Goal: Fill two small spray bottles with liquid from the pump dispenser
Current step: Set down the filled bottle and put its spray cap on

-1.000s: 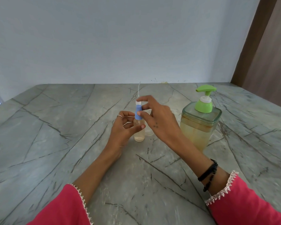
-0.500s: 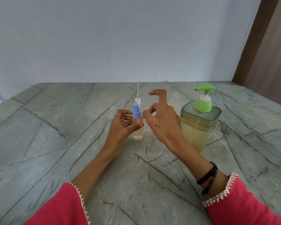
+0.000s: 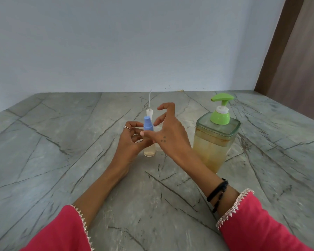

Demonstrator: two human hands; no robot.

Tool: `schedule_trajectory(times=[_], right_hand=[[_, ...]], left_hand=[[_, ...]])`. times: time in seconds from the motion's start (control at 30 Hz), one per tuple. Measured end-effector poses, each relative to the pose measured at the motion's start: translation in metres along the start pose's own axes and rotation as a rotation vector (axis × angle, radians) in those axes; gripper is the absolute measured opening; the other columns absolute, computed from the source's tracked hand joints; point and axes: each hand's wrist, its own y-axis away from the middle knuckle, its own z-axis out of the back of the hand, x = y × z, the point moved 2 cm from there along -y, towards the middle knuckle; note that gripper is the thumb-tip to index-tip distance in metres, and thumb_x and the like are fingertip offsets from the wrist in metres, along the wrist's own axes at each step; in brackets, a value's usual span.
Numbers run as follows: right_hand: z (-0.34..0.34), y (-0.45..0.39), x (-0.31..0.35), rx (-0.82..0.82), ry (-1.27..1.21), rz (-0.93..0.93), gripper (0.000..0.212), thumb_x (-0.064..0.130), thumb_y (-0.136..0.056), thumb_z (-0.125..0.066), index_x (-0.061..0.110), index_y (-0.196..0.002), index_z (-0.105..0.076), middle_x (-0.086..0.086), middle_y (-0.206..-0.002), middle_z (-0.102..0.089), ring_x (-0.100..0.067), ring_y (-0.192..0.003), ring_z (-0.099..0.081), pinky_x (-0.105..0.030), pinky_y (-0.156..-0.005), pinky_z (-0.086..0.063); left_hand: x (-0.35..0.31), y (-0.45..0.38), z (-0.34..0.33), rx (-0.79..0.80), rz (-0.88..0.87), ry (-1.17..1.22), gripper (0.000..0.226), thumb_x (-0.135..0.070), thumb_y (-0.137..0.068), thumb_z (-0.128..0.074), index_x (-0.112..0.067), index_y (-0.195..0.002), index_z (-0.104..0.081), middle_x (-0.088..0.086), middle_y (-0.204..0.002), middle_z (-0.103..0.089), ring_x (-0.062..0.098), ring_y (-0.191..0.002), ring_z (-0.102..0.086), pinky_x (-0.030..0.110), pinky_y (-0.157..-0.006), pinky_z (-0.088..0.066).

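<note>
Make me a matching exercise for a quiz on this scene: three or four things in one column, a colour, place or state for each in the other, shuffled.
Things:
1. spray bottle cap
2. pump dispenser
3. left hand
4. right hand

Descriptions:
A. has a green pump head
B. blue
C. fingers spread, holding nothing
D. holds the small bottle upright on the counter

Pairs: 1-B, 2-A, 3-D, 4-C
</note>
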Motion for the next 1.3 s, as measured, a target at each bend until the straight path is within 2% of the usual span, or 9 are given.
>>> schedule_trajectory(times=[0.17,0.23,0.37,0.57,0.67,0.8,0.97,1.17,1.3], right_hand=[[0.001,0.004,0.004,0.060,0.064,0.089,0.070,0.025,-0.084,-0.068,0.032,-0.135,-0.021,0.008,-0.126,-0.056,-0.009,-0.073,-0.056,-0.028,-0.070,-0.048],[0.001,0.004,0.005,0.043,0.027,0.095,0.066,0.019,-0.085,-0.065,0.031,-0.135,-0.024,0.007,-0.117,-0.063,-0.007,-0.059,-0.057,-0.034,-0.067,-0.055],[0.000,0.003,0.004,-0.010,0.045,0.065,0.063,0.031,-0.081,-0.073,0.027,-0.126,-0.029,0.008,-0.101,-0.060,-0.013,-0.077,-0.060,-0.024,-0.062,-0.047],[0.000,0.003,0.003,0.087,0.041,0.123,0.072,0.028,-0.082,-0.071,0.032,-0.135,-0.022,0.006,-0.128,-0.056,-0.006,-0.075,-0.057,-0.027,-0.073,-0.049],[-0.004,0.001,-0.001,0.089,-0.090,0.097,0.060,0.016,-0.084,-0.068,0.033,-0.128,-0.031,0.002,-0.113,-0.066,-0.007,-0.049,-0.057,-0.031,-0.060,-0.054],[-0.006,-0.001,-0.004,0.035,-0.147,0.066,0.053,0.015,-0.080,-0.073,0.032,-0.108,-0.032,-0.002,-0.102,-0.069,-0.011,-0.071,-0.060,-0.031,-0.070,-0.051],[-0.010,0.002,-0.003,0.013,-0.115,0.095,0.049,0.016,-0.081,-0.072,0.029,-0.101,-0.029,0.012,-0.088,-0.058,-0.003,-0.063,-0.051,-0.028,-0.064,-0.046],[-0.009,0.006,0.004,0.006,-0.049,0.156,0.055,0.029,-0.081,-0.073,0.029,-0.122,-0.037,0.009,-0.118,-0.057,-0.001,-0.077,-0.052,-0.019,-0.070,-0.044],[-0.001,0.012,0.004,-0.208,-0.012,0.221,0.044,0.025,-0.087,-0.064,0.027,-0.124,-0.040,0.014,-0.118,-0.048,0.004,-0.067,-0.046,-0.015,-0.058,-0.037]], left_hand=[[0.000,0.000,0.001,-0.003,-0.002,0.001,0.041,-0.004,-0.075,-0.072,-0.019,-0.103,-0.047,-0.004,-0.089,-0.063,-0.007,-0.073,-0.064,0.009,-0.067,-0.050],[0.000,0.000,0.000,-0.006,-0.009,0.005,0.043,-0.004,-0.074,-0.073,-0.018,-0.105,-0.046,-0.004,-0.087,-0.063,-0.006,-0.073,-0.064,0.010,-0.069,-0.051],[0.000,0.000,0.001,-0.009,-0.031,0.000,0.046,-0.006,-0.073,-0.074,-0.017,-0.107,-0.045,-0.005,-0.091,-0.063,-0.003,-0.080,-0.065,0.012,-0.073,-0.051],[0.000,-0.002,0.002,-0.009,-0.034,-0.027,0.049,-0.004,-0.074,-0.074,-0.016,-0.111,-0.045,0.002,-0.096,-0.063,-0.001,-0.080,-0.064,0.008,-0.070,-0.048],[-0.002,0.000,0.001,-0.001,-0.045,-0.033,0.051,-0.007,-0.073,-0.075,-0.018,-0.113,-0.044,0.001,-0.095,-0.063,0.004,-0.084,-0.064,0.012,-0.072,-0.049],[-0.004,-0.001,0.000,-0.035,-0.079,-0.102,0.057,-0.011,-0.070,-0.078,-0.023,-0.112,-0.041,0.002,-0.086,-0.062,0.003,-0.077,-0.062,0.005,-0.066,-0.047],[-0.007,-0.002,0.001,-0.054,-0.106,-0.149,0.058,-0.008,-0.069,-0.079,-0.021,-0.111,-0.041,0.000,-0.081,-0.060,0.006,-0.077,-0.061,0.012,-0.073,-0.046],[-0.005,0.000,0.005,-0.089,-0.112,-0.126,0.054,-0.010,-0.072,-0.077,-0.020,-0.112,-0.042,-0.002,-0.085,-0.060,0.015,-0.083,-0.063,0.018,-0.074,-0.048],[-0.004,-0.002,0.009,-0.147,-0.058,-0.082,0.055,-0.014,-0.070,-0.079,-0.022,-0.110,-0.041,-0.001,-0.102,-0.061,0.017,-0.091,-0.063,0.016,-0.076,-0.048]])
